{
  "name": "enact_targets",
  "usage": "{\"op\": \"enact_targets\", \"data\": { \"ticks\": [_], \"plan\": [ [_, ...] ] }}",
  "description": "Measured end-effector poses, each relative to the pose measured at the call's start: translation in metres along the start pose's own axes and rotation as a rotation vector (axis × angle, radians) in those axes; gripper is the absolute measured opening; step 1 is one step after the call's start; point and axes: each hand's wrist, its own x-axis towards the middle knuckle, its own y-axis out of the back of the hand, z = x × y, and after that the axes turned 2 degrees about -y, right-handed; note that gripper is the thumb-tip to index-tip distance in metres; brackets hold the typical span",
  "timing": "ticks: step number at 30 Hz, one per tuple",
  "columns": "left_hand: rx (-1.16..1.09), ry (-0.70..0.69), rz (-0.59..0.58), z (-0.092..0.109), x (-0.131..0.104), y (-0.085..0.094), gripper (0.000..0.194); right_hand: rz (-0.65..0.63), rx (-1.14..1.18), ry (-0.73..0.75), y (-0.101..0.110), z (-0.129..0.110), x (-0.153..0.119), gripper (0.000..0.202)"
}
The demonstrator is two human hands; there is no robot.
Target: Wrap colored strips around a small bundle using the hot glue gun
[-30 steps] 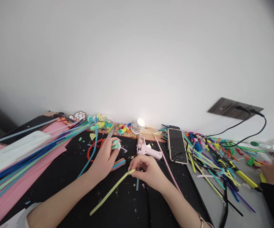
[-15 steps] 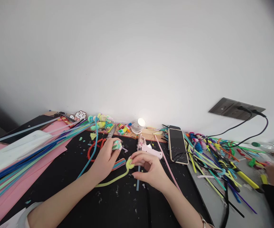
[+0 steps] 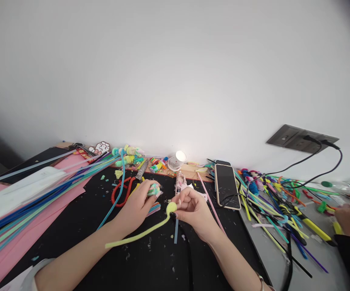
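Over the mat [image 3: 156, 264], right fingers [image 3: 184, 216] pinch a yellow stem [image 3: 148, 232] (slanting leftward), left fingers [image 3: 150, 203] pastel fuzz [image 3: 154, 189].

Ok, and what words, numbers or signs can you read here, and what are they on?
No text is clear enough to read.
Paper cup: printed marks, too small to read.
Bottle: any print is too small and blurred.
White flat thing: a dark round mark, cut off at the picture's edge; I can't tell what it is.

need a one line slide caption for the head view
Right hand pinches a yellow pipe cleaner, curled at one end; left hand holds a pastel fuzzy piece.
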Motion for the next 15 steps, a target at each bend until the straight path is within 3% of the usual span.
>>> {"op": "enact_targets", "data": {
  "ticks": [5,11,15],
  "plan": [
    [-0.001,0.001,-0.022,-0.0018,0.0004,0.0004,0.019,0.006,-0.024,-0.033,0.0042,0.0028,0.0009,0.039],
    [-0.028,0.005,-0.075,-0.0009,0.0006,0.0003,0.016,-0.039,-0.044,-0.035,0.0046,0.0018,-0.0005,0.018],
    [0.013,-0.005,-0.106,0.0017,0.0017,0.0016,0.011,-0.100,0.075,-0.079,0.0016,-0.0010,-0.0017,0.024]
  ]
}}
